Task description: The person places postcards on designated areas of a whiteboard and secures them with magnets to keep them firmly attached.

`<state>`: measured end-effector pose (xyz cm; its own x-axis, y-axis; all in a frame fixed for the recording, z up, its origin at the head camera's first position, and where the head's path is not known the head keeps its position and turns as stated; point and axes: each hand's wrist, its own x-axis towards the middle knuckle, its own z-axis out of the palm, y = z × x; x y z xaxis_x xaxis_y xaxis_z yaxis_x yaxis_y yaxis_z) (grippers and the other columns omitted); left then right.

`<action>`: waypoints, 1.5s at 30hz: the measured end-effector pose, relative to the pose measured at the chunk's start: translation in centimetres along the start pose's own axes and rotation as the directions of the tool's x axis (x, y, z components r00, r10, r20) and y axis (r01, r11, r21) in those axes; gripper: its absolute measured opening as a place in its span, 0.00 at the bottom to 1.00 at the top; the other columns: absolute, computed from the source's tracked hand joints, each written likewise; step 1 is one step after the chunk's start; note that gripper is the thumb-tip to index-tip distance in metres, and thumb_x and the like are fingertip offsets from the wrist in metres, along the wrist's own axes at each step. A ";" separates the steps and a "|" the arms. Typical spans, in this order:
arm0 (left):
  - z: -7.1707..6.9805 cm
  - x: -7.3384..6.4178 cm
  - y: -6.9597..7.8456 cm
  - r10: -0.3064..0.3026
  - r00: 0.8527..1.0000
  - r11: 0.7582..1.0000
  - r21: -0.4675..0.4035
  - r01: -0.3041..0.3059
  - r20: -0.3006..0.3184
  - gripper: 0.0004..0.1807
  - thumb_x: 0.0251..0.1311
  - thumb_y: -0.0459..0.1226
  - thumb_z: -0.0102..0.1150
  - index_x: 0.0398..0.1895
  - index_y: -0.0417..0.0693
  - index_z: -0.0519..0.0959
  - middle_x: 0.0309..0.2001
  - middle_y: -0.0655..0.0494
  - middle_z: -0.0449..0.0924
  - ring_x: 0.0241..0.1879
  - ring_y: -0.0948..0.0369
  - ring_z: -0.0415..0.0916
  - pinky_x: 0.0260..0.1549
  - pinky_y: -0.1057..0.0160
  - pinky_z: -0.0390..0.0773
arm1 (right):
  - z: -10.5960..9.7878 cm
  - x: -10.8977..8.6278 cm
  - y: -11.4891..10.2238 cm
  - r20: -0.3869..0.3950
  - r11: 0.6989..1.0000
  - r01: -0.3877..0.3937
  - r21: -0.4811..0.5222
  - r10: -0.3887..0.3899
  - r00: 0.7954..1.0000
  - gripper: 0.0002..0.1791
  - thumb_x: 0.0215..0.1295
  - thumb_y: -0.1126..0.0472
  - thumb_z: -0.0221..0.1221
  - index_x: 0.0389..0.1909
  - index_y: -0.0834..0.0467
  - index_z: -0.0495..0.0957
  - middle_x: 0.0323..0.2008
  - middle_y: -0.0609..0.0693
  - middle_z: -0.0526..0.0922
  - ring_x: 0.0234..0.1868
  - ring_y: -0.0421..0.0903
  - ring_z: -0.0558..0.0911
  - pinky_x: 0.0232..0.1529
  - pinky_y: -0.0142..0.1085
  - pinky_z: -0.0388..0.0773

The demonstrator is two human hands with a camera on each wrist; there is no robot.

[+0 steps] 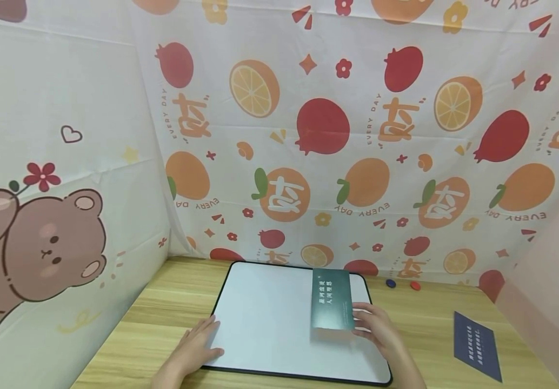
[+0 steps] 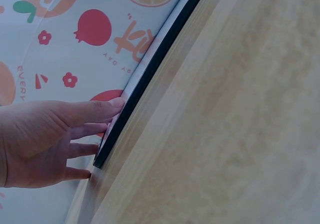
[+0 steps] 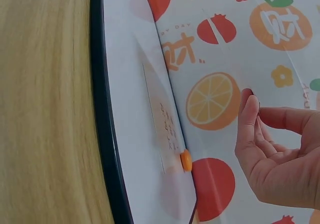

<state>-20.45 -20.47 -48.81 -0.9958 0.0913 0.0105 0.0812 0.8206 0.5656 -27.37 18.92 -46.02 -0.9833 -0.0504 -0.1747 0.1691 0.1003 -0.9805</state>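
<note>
A green card (image 1: 331,299) with white writing is raised over the right part of the whiteboard (image 1: 265,319), its shadow below it. My right hand (image 1: 379,328) pinches its right edge; in the right wrist view thumb and forefinger (image 3: 280,149) meet, with the card's face not showing. My left hand (image 1: 193,347), fingers spread and nearly straight, rests at the board's left edge; the left wrist view has the thumb of this hand (image 2: 47,139) on the black frame. A pale card (image 3: 165,124) with brownish writing lies on the board beside an orange magnet (image 3: 186,160) in the right wrist view.
A blue magnet (image 1: 391,283) and a red magnet (image 1: 415,286) lie on the wooden table (image 1: 425,335) beyond the board's right side. Farther right lies a dark blue card (image 1: 477,344). Printed curtains (image 1: 323,124) stand close behind and at the sides.
</note>
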 end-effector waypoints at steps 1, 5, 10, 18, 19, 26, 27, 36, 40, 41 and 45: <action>0.0 0.0 0.0 -0.001 1.000 1.000 0.001 0.001 0.000 0.34 0.48 0.39 0.67 0.56 0.28 0.69 0.62 0.31 0.58 0.61 0.34 0.51 0.56 0.32 0.47 | 0.1 0.1 0.0 0.004 1.000 0.000 0.000 0.000 1.000 0.20 0.62 0.67 0.51 0.53 0.74 0.67 0.35 0.56 0.79 0.34 0.50 0.81 0.36 0.43 0.80; 0.1 0.1 -0.1 -0.005 1.000 1.000 -0.002 0.005 0.004 0.34 0.48 0.39 0.67 0.56 0.28 0.68 0.63 0.32 0.58 0.62 0.35 0.51 0.56 0.32 0.47 | 0.4 0.4 0.0 0.017 1.000 -0.001 -0.009 0.001 1.000 0.19 0.62 0.68 0.51 0.52 0.74 0.67 0.35 0.56 0.79 0.34 0.49 0.81 0.35 0.42 0.80; 0.2 0.2 -0.3 0.001 1.000 1.000 -0.004 -0.001 -0.001 0.35 0.47 0.40 0.67 0.56 0.29 0.69 0.62 0.32 0.58 0.61 0.34 0.51 0.55 0.32 0.46 | 1.0 0.5 0.0 0.024 1.000 -0.014 -0.015 0.014 1.000 0.19 0.61 0.68 0.52 0.52 0.73 0.68 0.35 0.56 0.79 0.33 0.49 0.80 0.35 0.42 0.80; 0.5 0.3 -0.8 0.015 1.000 1.000 -0.009 -0.015 -0.011 0.36 0.47 0.41 0.67 0.56 0.27 0.68 0.62 0.31 0.58 0.61 0.35 0.51 0.55 0.31 0.46 | 2.2 0.7 0.1 0.093 1.000 0.007 -0.012 -0.006 0.996 0.20 0.61 0.67 0.52 0.52 0.74 0.67 0.33 0.54 0.80 0.33 0.48 0.81 0.34 0.40 0.80; 0.4 0.2 -0.6 0.012 1.000 1.000 -0.018 -0.012 -0.012 0.36 0.46 0.41 0.67 0.56 0.27 0.68 0.62 0.31 0.58 0.61 0.34 0.51 0.55 0.31 0.45 | 2.3 0.8 0.2 0.103 1.000 0.011 -0.012 -0.010 0.995 0.20 0.61 0.67 0.52 0.52 0.74 0.67 0.32 0.54 0.80 0.33 0.48 0.81 0.34 0.40 0.80; 0.2 0.1 -0.3 -0.005 1.000 1.000 -0.010 0.005 -0.003 0.34 0.47 0.39 0.67 0.56 0.28 0.69 0.63 0.32 0.58 0.62 0.35 0.50 0.56 0.32 0.45 | 3.4 1.3 0.6 0.131 1.000 0.007 -0.022 -0.004 0.991 0.20 0.62 0.66 0.53 0.52 0.73 0.67 0.31 0.53 0.80 0.32 0.48 0.80 0.34 0.39 0.80; 0.2 0.1 -0.3 -0.004 1.000 1.000 -0.006 0.004 -0.002 0.34 0.47 0.39 0.67 0.56 0.28 0.68 0.63 0.31 0.58 0.62 0.35 0.50 0.56 0.32 0.46 | 3.6 1.4 0.6 0.133 1.000 0.003 -0.025 0.000 0.991 0.19 0.62 0.66 0.53 0.52 0.73 0.68 0.31 0.53 0.80 0.32 0.47 0.80 0.34 0.39 0.80; 0.2 0.1 -0.2 0.003 1.000 1.000 -0.014 -0.003 -0.005 0.34 0.47 0.38 0.67 0.55 0.27 0.68 0.62 0.31 0.58 0.61 0.34 0.50 0.55 0.31 0.45 | 4.5 1.5 0.6 0.133 0.999 -0.007 -0.032 0.011 0.991 0.18 0.62 0.66 0.53 0.50 0.72 0.69 0.31 0.53 0.79 0.31 0.46 0.80 0.34 0.38 0.80; 0.2 0.0 -0.2 0.003 1.000 1.000 -0.010 -0.003 -0.008 0.34 0.47 0.38 0.67 0.56 0.28 0.69 0.62 0.31 0.58 0.61 0.34 0.51 0.55 0.31 0.46 | 4.9 1.5 0.7 0.137 1.000 -0.008 -0.027 0.011 0.991 0.18 0.62 0.65 0.54 0.51 0.71 0.70 0.31 0.52 0.80 0.31 0.46 0.81 0.33 0.38 0.80; 0.2 0.0 -0.2 0.005 1.000 1.000 -0.006 -0.005 -0.008 0.34 0.47 0.38 0.67 0.56 0.28 0.69 0.62 0.31 0.58 0.61 0.34 0.51 0.55 0.31 0.46 | 5.0 1.5 0.7 0.140 1.000 -0.007 -0.026 0.011 0.990 0.19 0.62 0.65 0.54 0.51 0.71 0.70 0.31 0.52 0.80 0.31 0.46 0.81 0.33 0.38 0.80; 0.2 0.0 -0.2 0.002 1.000 1.000 -0.004 -0.002 -0.011 0.34 0.47 0.38 0.67 0.56 0.28 0.69 0.62 0.31 0.58 0.61 0.34 0.51 0.55 0.31 0.47 | 5.3 1.5 0.8 0.150 1.000 -0.004 -0.024 0.007 0.989 0.18 0.62 0.64 0.54 0.51 0.71 0.70 0.30 0.51 0.81 0.32 0.46 0.81 0.33 0.39 0.80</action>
<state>-20.48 -20.51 -49.04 -0.9960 0.0872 0.0207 0.0835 0.8184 0.5685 -28.39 13.65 -47.58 -0.9609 -0.1981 -0.1933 0.1710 0.1242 -0.9774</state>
